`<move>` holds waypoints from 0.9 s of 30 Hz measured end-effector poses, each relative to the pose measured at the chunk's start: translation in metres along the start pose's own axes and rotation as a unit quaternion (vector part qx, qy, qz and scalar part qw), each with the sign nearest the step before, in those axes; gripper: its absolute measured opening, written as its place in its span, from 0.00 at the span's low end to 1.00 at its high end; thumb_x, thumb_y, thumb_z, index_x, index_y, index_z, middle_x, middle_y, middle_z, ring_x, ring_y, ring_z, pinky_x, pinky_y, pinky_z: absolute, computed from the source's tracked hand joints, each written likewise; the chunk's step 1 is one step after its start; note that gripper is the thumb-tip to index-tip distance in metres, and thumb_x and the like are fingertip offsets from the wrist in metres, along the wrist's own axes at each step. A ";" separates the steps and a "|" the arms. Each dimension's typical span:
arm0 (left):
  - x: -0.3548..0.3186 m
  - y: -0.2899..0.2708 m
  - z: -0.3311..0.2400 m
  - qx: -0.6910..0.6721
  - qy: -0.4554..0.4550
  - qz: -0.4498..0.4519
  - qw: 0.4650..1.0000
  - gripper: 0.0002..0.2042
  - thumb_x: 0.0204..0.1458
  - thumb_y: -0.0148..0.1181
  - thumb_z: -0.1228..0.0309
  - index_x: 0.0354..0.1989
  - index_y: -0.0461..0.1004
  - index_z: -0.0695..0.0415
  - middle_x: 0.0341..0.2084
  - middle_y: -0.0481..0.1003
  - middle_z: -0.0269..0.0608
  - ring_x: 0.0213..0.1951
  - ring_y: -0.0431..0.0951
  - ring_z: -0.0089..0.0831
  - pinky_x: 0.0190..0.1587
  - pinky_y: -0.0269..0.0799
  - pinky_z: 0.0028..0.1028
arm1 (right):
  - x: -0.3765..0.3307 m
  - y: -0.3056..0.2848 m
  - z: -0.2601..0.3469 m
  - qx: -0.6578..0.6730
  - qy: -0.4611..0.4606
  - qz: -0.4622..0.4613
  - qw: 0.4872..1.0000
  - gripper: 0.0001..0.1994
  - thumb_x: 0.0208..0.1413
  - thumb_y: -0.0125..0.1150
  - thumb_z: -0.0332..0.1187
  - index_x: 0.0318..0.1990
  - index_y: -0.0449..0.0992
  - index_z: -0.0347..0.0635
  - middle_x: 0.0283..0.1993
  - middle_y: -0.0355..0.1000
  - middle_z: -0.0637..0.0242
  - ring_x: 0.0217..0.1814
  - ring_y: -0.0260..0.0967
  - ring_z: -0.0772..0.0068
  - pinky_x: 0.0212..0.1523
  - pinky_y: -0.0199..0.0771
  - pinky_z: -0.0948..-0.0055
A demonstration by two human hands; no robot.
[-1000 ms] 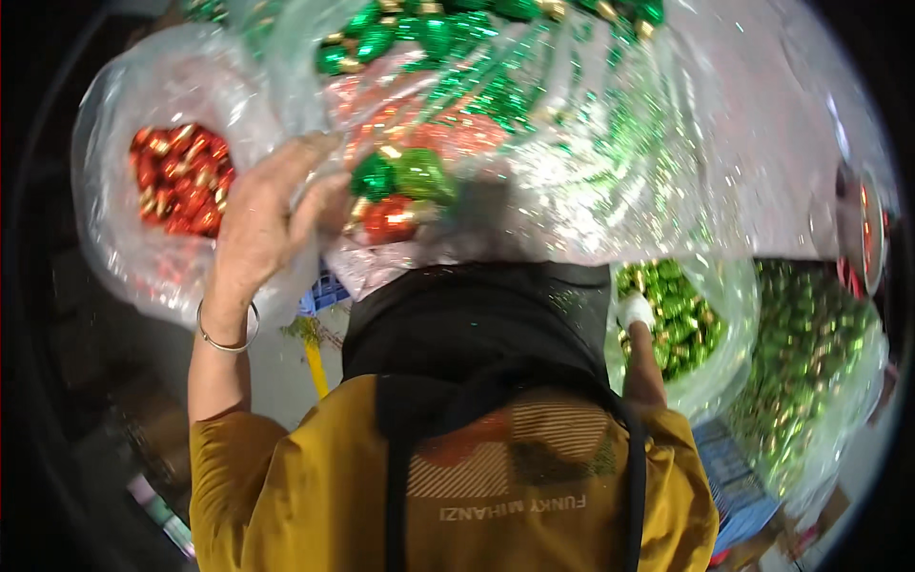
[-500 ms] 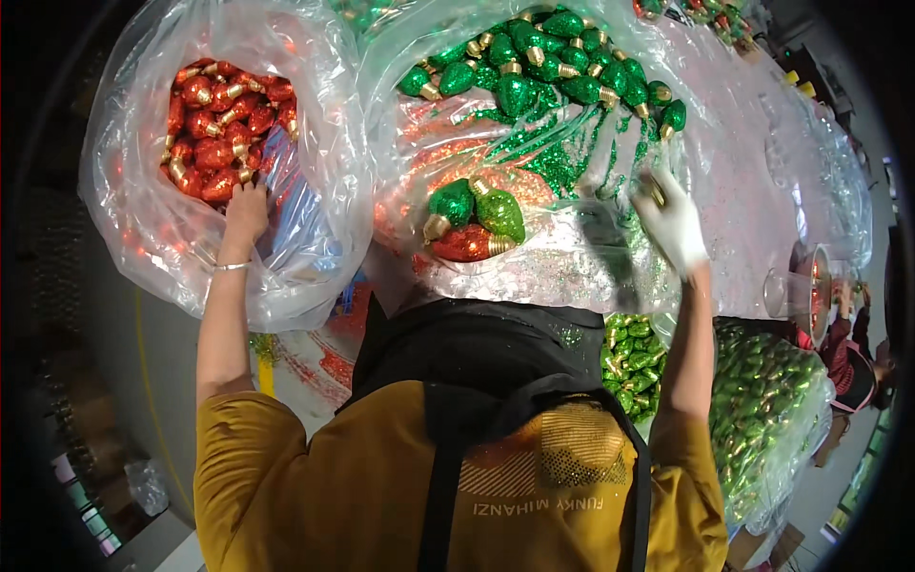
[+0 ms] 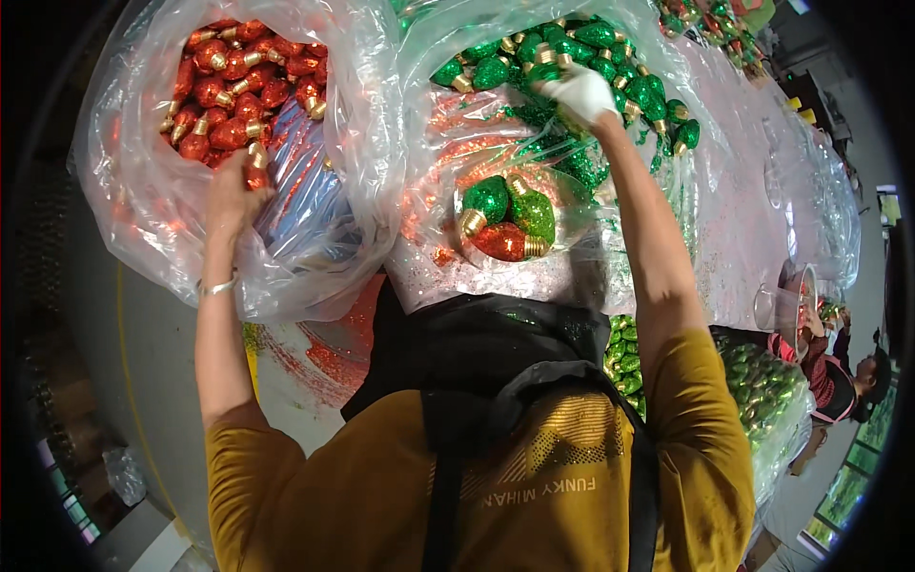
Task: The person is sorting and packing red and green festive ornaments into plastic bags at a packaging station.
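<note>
My left hand is closed around a red glittery light-bulb ornament, its gold base pointing up. It is at the near side of a clear plastic bag holding many red bulb ornaments. My right hand, in a white glove, reaches to the pile of green glittery bulb ornaments at the far middle. Its fingers close on a green bulb ornament with a gold base. Between my arms, a clear round plastic container holds a dark green, a lighter green and a red bulb.
Glitter lies scattered over the plastic-covered table. Bags of green bulbs stand below the table at the right. A clear tub is at the right edge near another person. More mixed ornaments lie far right.
My right hand has moved far and left into the green pile. My left hand has drawn a red bulb slightly up out of the bag's heap. The view has shifted a little.
</note>
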State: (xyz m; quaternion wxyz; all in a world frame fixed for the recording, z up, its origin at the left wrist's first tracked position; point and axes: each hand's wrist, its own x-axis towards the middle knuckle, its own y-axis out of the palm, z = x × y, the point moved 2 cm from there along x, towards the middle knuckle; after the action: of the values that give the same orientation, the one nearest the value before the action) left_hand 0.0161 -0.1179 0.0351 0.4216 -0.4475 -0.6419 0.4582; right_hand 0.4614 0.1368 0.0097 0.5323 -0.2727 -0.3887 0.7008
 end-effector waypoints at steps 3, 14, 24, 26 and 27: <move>-0.011 -0.060 -0.100 -0.174 0.031 -0.105 0.979 0.26 0.39 0.70 0.73 0.50 0.71 0.62 0.43 0.75 0.50 0.46 0.76 0.36 0.49 0.69 0.30 | -0.087 -0.071 0.024 0.333 0.032 -0.074 0.939 0.33 0.48 0.64 0.46 0.56 0.67 0.29 0.47 0.74 0.55 0.46 0.73 0.69 0.48 0.72 0.71; -0.016 0.000 -0.293 -0.207 0.432 0.124 0.869 0.25 0.41 0.64 0.73 0.52 0.70 0.59 0.44 0.70 0.47 0.45 0.71 0.44 0.49 0.68 0.38 | -0.197 -0.063 0.038 0.667 -0.036 0.021 0.744 0.28 0.51 0.64 0.42 0.55 0.67 0.33 0.47 0.72 0.63 0.44 0.72 0.75 0.45 0.73 0.75; 0.029 0.034 -0.273 -0.138 0.510 0.078 0.845 0.18 0.44 0.58 0.72 0.46 0.71 0.62 0.40 0.71 0.50 0.48 0.70 0.45 0.51 0.65 0.38 | -0.186 -0.072 0.080 0.402 -0.025 0.119 0.907 0.23 0.48 0.68 0.32 0.51 0.70 0.32 0.37 0.73 0.68 0.35 0.66 0.82 0.38 0.68 0.79; 0.033 0.038 -0.262 -0.204 0.479 0.175 0.836 0.17 0.44 0.58 0.72 0.45 0.70 0.62 0.38 0.71 0.50 0.47 0.70 0.46 0.51 0.65 0.39 | -0.182 -0.070 0.084 0.334 0.009 0.126 0.934 0.22 0.48 0.68 0.32 0.50 0.71 0.33 0.34 0.72 0.69 0.33 0.65 0.82 0.37 0.68 0.79; 0.034 0.038 -0.265 -0.205 0.468 0.181 0.841 0.17 0.44 0.57 0.73 0.44 0.71 0.63 0.38 0.71 0.50 0.46 0.70 0.47 0.50 0.65 0.39 | -0.181 -0.069 0.086 0.297 0.028 0.129 0.946 0.22 0.48 0.68 0.32 0.50 0.72 0.34 0.33 0.72 0.70 0.32 0.65 0.82 0.36 0.68 0.79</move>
State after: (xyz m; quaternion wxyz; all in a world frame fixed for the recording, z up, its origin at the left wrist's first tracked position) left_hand 0.2667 -0.0227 0.0622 0.4800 -0.7928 -0.3556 0.1206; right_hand 0.4817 -0.0494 0.1089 0.5049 -0.1694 -0.1095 0.8393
